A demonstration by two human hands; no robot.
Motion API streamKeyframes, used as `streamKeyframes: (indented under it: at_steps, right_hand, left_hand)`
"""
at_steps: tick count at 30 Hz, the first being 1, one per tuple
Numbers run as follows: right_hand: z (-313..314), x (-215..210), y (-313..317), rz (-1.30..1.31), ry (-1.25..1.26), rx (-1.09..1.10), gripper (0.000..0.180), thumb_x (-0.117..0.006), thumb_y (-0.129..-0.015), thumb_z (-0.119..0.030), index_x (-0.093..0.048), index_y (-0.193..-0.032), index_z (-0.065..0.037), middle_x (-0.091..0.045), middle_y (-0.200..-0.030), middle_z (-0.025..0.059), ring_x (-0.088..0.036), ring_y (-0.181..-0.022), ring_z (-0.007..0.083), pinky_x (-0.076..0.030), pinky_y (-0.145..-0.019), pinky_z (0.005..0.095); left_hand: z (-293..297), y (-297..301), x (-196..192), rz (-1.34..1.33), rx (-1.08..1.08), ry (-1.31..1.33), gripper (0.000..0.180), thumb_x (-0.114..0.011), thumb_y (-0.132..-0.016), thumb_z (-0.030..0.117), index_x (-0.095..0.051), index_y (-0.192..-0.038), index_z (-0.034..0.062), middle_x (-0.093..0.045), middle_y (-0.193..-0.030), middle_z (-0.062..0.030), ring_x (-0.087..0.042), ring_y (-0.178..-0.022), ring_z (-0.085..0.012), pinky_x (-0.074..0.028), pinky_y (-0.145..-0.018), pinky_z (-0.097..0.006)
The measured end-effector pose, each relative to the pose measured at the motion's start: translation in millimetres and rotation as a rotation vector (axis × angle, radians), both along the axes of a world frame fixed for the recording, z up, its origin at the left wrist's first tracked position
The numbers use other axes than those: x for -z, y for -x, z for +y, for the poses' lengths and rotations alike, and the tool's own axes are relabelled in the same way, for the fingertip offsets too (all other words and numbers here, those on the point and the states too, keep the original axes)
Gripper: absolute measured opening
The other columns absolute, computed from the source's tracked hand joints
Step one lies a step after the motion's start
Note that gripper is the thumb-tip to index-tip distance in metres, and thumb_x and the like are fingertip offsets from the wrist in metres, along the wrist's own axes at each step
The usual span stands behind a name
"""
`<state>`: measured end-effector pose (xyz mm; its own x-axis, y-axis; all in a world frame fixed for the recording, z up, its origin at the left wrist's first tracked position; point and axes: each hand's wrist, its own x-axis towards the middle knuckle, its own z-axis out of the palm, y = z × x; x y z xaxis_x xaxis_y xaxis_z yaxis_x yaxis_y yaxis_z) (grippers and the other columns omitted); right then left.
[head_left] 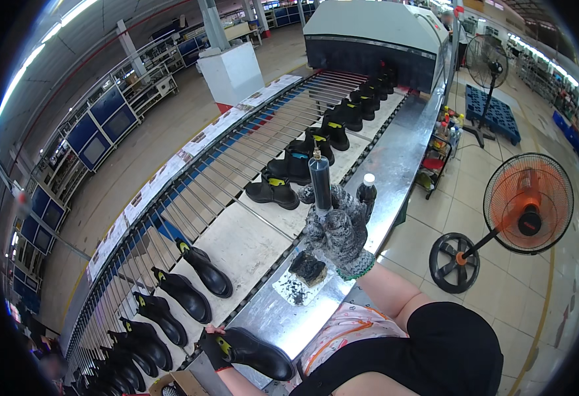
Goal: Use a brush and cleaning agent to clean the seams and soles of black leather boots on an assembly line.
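Observation:
My left hand [214, 351], in a dark glove with bare fingertips, grips a black ankle boot [257, 353] by its upper, next to a yellow-green patch. The boot lies tilted over the near end of the metal ledge [352, 280]. Raised above that ledge, my right hand [337, 231] wears a grey knitted glove with a green cuff. Its fingers wrap round a dark tube with a brass tip [320, 181], held upright. Just behind the glove stands a dark bottle with a white cap [367, 191]. A black-stained pad [308, 269] rests on a smeared white sheet nearer to me.
Black boots [187, 297] line the conveyor [236, 247] at the near left; more boots [335, 132] run toward a large machine hood [375, 30]. Wire racks edge the far side. An orange fan [528, 204] and a bottle cart [438, 158] stand right. An open carton [177, 383] sits below.

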<state>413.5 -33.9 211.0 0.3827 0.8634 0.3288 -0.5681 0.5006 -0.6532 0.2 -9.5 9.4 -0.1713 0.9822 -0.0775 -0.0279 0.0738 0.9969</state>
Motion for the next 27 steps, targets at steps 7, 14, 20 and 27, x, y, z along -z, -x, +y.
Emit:
streamKeyframes:
  at_steps: [7, 14, 20, 27]
  right_hand:
    - [1.2, -0.3, 1.2, -0.052, 0.042, 0.065, 0.064, -0.071, -0.077, -0.043, -0.050, -0.115, 0.004, -0.050, -0.059, 0.0017, -0.047, -0.047, 0.0096, -0.039, -0.042, 0.0230]
    - [-4.7, -0.3, 4.6, -0.161, -0.039, 0.095, 0.044, -0.059, -0.087, -0.032, -0.052, -0.112, 0.004, -0.049, -0.058, -0.0012, -0.045, -0.046, 0.0052, -0.039, -0.040, 0.0192]
    - [3.8, 5.0, 6.9, 0.130, 0.010, 0.093, 0.042, -0.053, -0.091, -0.030, -0.047, -0.109, 0.007, -0.046, -0.053, 0.0052, -0.046, -0.039, 0.0147, -0.040, -0.033, 0.0269]
    - [4.1, 13.4, 0.9, 0.019, -0.169, 0.055, 0.024, -0.052, -0.087, -0.007, -0.051, -0.106, 0.008, -0.051, -0.060, 0.0050, -0.047, -0.043, 0.0096, -0.041, -0.037, 0.0229]
  left_hand:
    - [5.3, 6.8, 10.2, -0.047, -0.006, 0.030, 0.041, -0.056, -0.090, 0.037, -0.056, -0.070, 0.0013, -0.058, -0.065, -0.0109, -0.061, -0.075, -0.0255, -0.045, -0.075, -0.036]
    - [2.4, 9.1, 9.1, -0.046, 0.014, 0.005, 0.040, -0.055, -0.091, 0.034, -0.057, -0.070, 0.0009, -0.058, -0.065, -0.0106, -0.061, -0.078, -0.0263, -0.044, -0.079, -0.037]
    - [-6.0, -0.7, 8.1, -0.250, -0.067, 0.046, 0.030, -0.064, -0.086, 0.028, -0.053, -0.070, 0.0059, -0.055, -0.062, -0.0055, -0.054, -0.062, -0.0189, -0.046, -0.075, -0.035]
    - [9.1, 4.3, 12.6, -0.072, 0.013, 0.036, 0.032, -0.061, -0.089, 0.030, -0.057, -0.071, 0.0039, -0.059, -0.067, -0.0057, -0.060, -0.076, -0.0177, -0.046, -0.076, -0.032]
